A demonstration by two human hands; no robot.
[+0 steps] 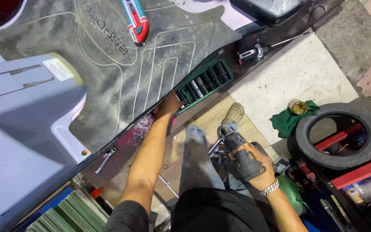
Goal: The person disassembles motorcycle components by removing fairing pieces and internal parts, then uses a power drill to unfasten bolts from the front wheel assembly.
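Observation:
My left hand (169, 104) reaches forward to the near end of a green socket tray (204, 84) filled with several dark sockets, its fingers on one socket at the tray's end. The tray rests on the edge of a grey rubber floor mat (121, 64). My right hand (260, 165) grips a black and orange cordless power tool (241, 152), its nose pointing away from me, above my right leg. A metal watch band sits on that wrist.
A red and green utility knife (136, 19) lies on the mat. A wrench (104, 160) lies at the mat's near edge. A tyre (342, 135), green rag with a glass (298, 107), a ratchet screwdriver (254, 52) and red racking stand right.

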